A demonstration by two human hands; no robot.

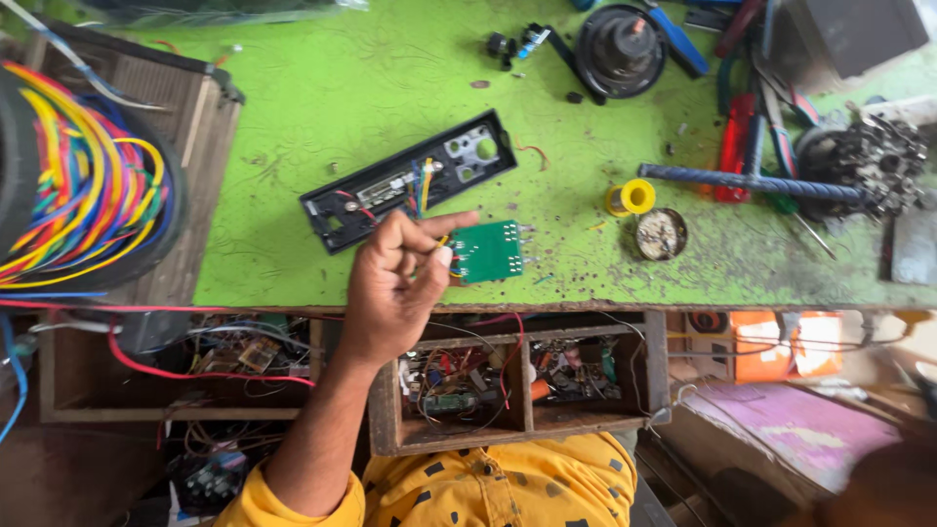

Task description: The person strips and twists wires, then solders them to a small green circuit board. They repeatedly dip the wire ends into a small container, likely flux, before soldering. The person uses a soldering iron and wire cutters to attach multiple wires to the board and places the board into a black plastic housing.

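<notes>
Head view, looking down on a green desk (371, 88). Left hand (395, 278) raised over the front edge, fingers curled shut, pinching thin coloured wires (441, 241) between thumb and forefinger. Wires leading to a small green circuit board (488, 251) lying flat just beside the fingertips, near the desk's front edge. Behind the hand, a long black panel (410, 181) lying at a slant, more coloured wires running from its middle. Right hand out of view. Further right on the desk: a yellow spool (631, 197), a small round tin (662, 234) just beside it, a dark blue rod (752, 182) lying crosswise, red-handled tools (734, 146). Far left, a thick bundle of bright cables (78, 185). Below the desk edge, wooden drawers (527, 376) crammed with wires and parts.
</notes>
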